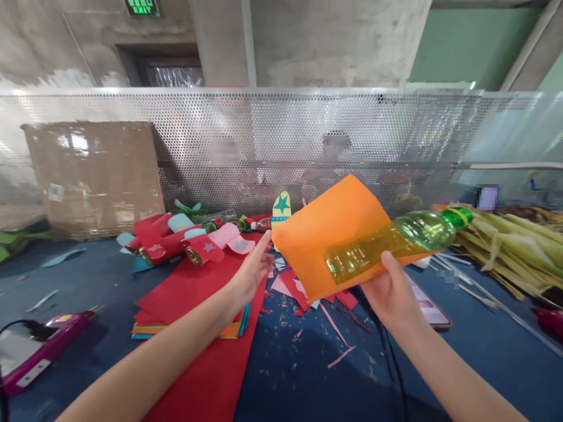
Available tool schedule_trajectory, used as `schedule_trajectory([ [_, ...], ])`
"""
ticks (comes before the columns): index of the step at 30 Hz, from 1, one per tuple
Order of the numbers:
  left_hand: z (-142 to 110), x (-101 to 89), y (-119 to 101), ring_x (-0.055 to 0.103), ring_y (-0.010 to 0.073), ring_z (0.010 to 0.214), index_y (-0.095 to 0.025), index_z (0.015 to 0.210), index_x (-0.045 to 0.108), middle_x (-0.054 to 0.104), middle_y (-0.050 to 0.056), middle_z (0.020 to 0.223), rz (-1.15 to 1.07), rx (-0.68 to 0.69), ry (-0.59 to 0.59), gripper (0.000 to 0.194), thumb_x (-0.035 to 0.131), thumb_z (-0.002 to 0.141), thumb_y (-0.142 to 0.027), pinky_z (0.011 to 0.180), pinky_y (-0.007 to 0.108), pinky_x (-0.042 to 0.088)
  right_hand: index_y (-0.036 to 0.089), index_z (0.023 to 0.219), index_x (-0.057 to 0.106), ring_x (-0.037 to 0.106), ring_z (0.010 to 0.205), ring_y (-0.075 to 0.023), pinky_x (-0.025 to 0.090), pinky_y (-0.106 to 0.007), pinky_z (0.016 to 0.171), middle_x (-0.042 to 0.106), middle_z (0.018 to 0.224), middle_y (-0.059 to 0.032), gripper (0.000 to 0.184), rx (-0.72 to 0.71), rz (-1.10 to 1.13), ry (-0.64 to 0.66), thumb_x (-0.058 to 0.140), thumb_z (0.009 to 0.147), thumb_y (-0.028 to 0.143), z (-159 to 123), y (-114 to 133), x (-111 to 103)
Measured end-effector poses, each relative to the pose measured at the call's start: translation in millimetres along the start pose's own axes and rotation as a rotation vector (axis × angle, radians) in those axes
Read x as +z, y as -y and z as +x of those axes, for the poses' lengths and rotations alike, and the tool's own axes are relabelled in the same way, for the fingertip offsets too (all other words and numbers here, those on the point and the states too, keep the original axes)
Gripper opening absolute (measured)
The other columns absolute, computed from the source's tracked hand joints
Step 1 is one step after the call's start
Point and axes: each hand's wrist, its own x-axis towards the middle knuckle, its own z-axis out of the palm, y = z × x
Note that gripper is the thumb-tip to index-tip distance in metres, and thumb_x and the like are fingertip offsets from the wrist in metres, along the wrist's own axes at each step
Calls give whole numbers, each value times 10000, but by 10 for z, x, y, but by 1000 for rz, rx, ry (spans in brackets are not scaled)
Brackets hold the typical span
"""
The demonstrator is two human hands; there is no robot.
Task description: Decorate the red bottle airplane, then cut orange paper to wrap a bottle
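Observation:
My right hand (393,291) holds an orange sheet of paper (325,234) together with a clear plastic bottle (391,241) lying across it; the bottle has a green cap at its right end, and my thumb presses on its side. My left hand (251,271) reaches toward the sheet's left corner with fingers stretched out and holds nothing. Under my left forearm lies a stack of coloured paper (193,305) with a red sheet on top.
Finished paper-wrapped bottles in red and pink (189,240) lie at the back left. Paper scraps (303,305) litter the blue table. A cardboard box (94,176) leans on the perforated metal screen (281,140). A purple tool (39,346) sits left, corn husks (505,240) right.

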Motion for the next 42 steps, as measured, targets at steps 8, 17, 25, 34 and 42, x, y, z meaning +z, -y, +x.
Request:
schedule_trajectory([
  [8, -109, 140, 102, 516, 246, 1191, -219, 1210, 497, 548, 82, 1308, -346, -25, 418, 587, 656, 729, -516, 1010, 357, 384, 338, 1232, 532, 543, 1183, -225, 480, -394, 964, 606, 1266, -1, 466, 71, 105, -2, 633, 782, 407, -26, -45, -15],
  [17, -145, 111, 30, 434, 271, 1276, -237, 1267, 515, 499, 62, 1372, -399, 127, 403, 530, 666, 763, -302, 1051, 398, 349, 296, 1196, 570, 567, 1149, -245, 478, -437, 956, 684, 1128, -21, 466, 86, 143, 34, 676, 743, 330, -4, -30, 11],
  [25, -320, 138, -18, 545, 273, 1131, -182, 1118, 638, 649, 74, 1153, -189, 289, 318, 414, 684, 744, -353, 990, 367, 402, 305, 1107, 616, 651, 992, -221, 539, -381, 852, 720, 1030, 13, 488, 156, 184, 32, 764, 645, 250, -1, -67, 18],
  [34, -446, 167, 115, 600, 236, 959, -186, 880, 658, 662, 91, 979, 381, 820, 482, 195, 598, 824, -364, 778, 325, 500, 266, 844, 648, 682, 779, -203, 552, -295, 625, 737, 853, 25, 352, 149, 167, -60, 823, 541, 305, 37, -120, -35],
  [42, -370, 213, 185, 329, 277, 1347, -306, 1299, 444, 399, 87, 1439, 702, 1261, 501, 494, 590, 832, -237, 1060, 467, 353, 216, 725, 688, 677, 684, -201, 551, -331, 679, 737, 743, -3, 370, 266, 179, -88, 865, 410, 297, 14, -55, 24],
])
